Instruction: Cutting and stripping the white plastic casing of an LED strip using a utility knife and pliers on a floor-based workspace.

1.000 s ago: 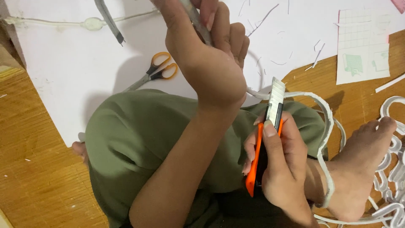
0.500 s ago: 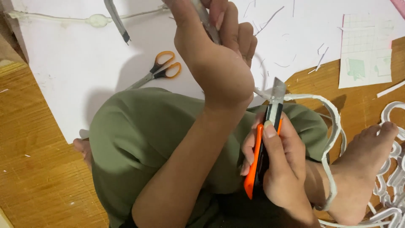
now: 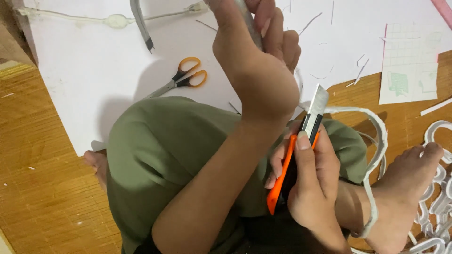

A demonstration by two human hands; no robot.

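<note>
My left hand [image 3: 256, 61] is raised near the top middle, fingers closed around a thin grey strip [image 3: 247, 23] whose upper end leaves the frame. My right hand [image 3: 308, 188] grips an orange and black utility knife [image 3: 294, 162] with its blade [image 3: 316, 101] extended and pointing up, just right of my left wrist. A curved white cut-out strip [image 3: 379, 141] loops from beside the blade down around my right wrist. Both hands hover over my bent knee in green trousers [image 3: 179, 155].
A large white sheet [image 3: 94, 70] covers the wooden floor [image 3: 42, 188]. Orange-handled scissors [image 3: 181, 80] lie on it, with a grey strip [image 3: 140, 23] and a pale cord [image 3: 113, 20] above. A gridded paper [image 3: 409, 63] lies right. My bare foot [image 3: 407, 188] rests among white cut-outs [image 3: 440, 197].
Both hands have shifted slightly; the knife blade now stands a little farther from my left wrist. The grips are unchanged.
</note>
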